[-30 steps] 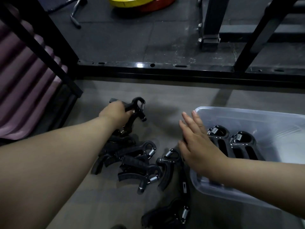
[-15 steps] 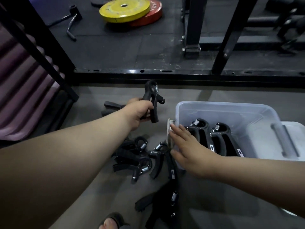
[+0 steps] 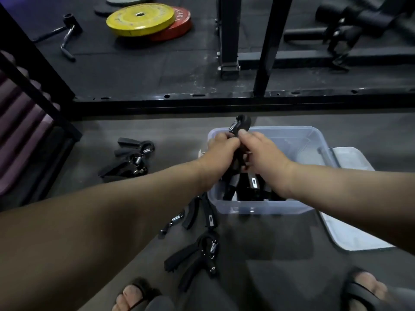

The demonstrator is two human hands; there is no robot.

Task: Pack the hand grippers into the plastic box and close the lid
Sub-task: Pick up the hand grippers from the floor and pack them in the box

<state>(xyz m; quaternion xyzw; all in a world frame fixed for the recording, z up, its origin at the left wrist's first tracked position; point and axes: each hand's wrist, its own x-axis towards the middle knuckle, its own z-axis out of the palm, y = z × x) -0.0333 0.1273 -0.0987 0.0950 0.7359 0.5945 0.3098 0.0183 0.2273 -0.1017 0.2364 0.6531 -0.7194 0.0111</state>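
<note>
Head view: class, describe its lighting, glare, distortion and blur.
Head view: dim, flat light; faint sheen on the black rail; wide-angle curvature at the edges; left hand, right hand and held hand gripper slightly soft; plastic box contents shadowed.

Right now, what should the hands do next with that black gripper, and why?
Probably lower the hand gripper straight down into the plastic box. The left hand and right hand both hold it above the open box, packed grippers sit inside, and loose grippers lie on the floor.
</note>
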